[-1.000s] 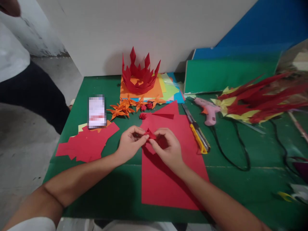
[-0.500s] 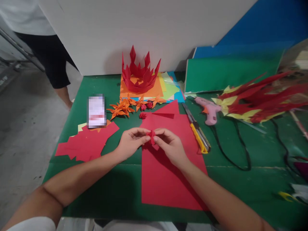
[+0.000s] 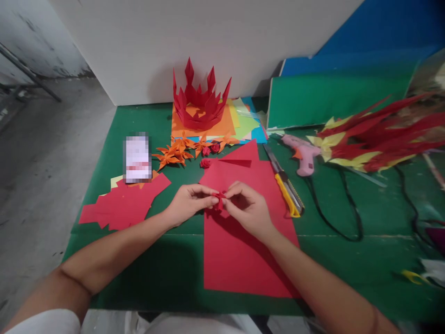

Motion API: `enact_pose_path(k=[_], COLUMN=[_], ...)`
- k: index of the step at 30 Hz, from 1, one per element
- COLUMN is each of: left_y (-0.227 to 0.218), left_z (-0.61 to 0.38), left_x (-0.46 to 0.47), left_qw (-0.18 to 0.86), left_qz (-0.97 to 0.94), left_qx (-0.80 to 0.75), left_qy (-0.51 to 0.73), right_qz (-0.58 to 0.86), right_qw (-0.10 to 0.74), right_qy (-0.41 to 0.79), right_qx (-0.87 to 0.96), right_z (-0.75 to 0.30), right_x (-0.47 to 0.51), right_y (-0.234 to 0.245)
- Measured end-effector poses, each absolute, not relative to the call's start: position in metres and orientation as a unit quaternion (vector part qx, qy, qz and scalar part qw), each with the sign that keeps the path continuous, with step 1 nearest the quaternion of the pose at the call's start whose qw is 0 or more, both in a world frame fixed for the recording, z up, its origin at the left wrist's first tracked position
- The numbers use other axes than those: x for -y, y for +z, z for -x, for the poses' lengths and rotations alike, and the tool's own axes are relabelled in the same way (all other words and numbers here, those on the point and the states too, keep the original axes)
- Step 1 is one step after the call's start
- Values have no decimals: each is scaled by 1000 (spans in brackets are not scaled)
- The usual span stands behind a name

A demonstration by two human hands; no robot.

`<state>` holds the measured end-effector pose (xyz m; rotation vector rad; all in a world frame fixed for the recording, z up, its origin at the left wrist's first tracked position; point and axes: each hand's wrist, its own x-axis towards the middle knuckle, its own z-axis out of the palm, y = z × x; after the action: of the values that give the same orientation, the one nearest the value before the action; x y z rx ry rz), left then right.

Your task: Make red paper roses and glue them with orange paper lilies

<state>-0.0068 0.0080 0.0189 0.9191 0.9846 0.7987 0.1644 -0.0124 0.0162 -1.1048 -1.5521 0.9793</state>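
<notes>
And here we are at the green surface, both hands meeting over the middle of it! The left hand comes in with thumb and index finger pinched narrow on a small folded red paper piece, gripping its left side. The right hand has it from the other side, thumb and fingertips closed in tight, so the little thing is held up between the two, just above the upper part of a big red sheet. Right beyond them, small red paper roses sit beside a cluster of orange paper flowers, and behind those a spiky red paper crown stands on a stack of coloured paper, near the white board. Over to the right, a yellow-handled cutter lies along the sheet's edge, then a pink glue gun with its black cord looping forward, and red and yellow paper strips fanning out past it. On the left, red paper scraps lie overlapping below a pale, pixelated rectangle.
</notes>
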Motion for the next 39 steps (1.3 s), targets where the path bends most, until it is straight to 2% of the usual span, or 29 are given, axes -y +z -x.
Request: enact_pose_path(k=[3, 8, 10, 13, 16, 19, 29, 39], left_y=[19, 24, 24, 21, 19, 19, 15, 11], left_z=[8, 10, 9, 6, 4, 2, -1, 1], left_x=[-7, -4, -3, -4, -6, -7, -3, -4], left_qw=[649, 506, 525, 620, 657, 657, 650, 640], left_qz=[-488, -611, -589, -487, -427, -406, -412, -431], left_qx=[-455, -457, -457, -455, -456, -456, -451, -457], left_qy=[366, 403, 409, 414, 422, 442, 452, 442], right_qz=[460, 483, 473, 462, 477, 477, 548, 490], right_qw=[448, 448, 451, 461, 500, 505, 464, 423], right_qy=[459, 426, 448, 476, 392, 294, 274, 156], right_qx=[614, 620, 609, 589, 607, 657, 640, 745], right_z=[-165, -165, -164, -163, -162, -162, -158, -166], right_x=[11, 11, 12, 12, 12, 13, 18, 15], right_y=[13, 10, 10, 11, 13, 16, 16, 12])
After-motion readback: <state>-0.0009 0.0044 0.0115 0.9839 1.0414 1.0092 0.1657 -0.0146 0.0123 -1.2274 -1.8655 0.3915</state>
